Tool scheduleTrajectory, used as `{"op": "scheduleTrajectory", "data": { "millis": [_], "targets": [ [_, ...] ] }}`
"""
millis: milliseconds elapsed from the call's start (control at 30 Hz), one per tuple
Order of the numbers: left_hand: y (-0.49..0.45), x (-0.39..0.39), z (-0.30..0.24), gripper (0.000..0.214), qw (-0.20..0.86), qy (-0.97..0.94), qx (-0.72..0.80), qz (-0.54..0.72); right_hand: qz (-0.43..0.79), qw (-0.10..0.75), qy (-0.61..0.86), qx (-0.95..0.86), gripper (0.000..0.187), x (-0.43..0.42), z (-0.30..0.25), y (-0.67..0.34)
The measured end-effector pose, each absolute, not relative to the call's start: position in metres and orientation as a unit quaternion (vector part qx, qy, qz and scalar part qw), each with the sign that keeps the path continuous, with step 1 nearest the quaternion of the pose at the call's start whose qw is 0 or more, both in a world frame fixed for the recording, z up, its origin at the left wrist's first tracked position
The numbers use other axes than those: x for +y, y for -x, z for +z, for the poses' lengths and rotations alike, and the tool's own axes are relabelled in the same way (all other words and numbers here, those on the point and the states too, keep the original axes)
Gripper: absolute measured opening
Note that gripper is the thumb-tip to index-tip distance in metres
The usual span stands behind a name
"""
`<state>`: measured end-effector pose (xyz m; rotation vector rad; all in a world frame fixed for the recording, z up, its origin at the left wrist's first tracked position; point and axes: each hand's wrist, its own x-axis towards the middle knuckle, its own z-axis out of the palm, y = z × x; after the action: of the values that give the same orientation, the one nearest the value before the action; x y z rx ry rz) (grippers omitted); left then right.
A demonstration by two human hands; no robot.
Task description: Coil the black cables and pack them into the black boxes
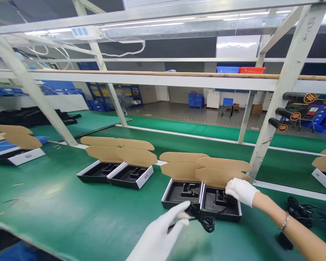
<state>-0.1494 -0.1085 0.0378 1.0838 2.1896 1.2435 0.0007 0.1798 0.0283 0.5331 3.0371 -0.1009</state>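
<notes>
White-gloved L hand [157, 235], fingers shut on black cable [208, 224]; R hand [241, 191] open by black box [220, 215]; cable snagging could tip box.

A green workbench [54, 188] carries open cardboard boxes [130, 177] and bundled black cables [299, 212].

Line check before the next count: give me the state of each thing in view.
Left hand: gloved, gripping the cable
Right hand: gloved, above the right box
Black cable: coiled, held
Left near box: open, lid raised
Right near box: open, lid raised
Farther box pair: open, lids raised
</notes>
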Motion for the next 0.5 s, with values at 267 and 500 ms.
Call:
{"op": "scheduleTrajectory", "data": {
  "millis": [267,500],
  "targets": [
    [0.139,-0.011,0.083,0.035,-0.076,-0.597,0.676,0.425,-0.341,-0.145,-0.146,0.917,0.031,0.122,0.109,-0.004],
    [0.124,0.037,0.053,0.050,0.269,-0.616,0.606,0.425,-0.401,-0.256,-0.261,0.840,0.037,0.145,0.073,-0.010]
  ]
}}
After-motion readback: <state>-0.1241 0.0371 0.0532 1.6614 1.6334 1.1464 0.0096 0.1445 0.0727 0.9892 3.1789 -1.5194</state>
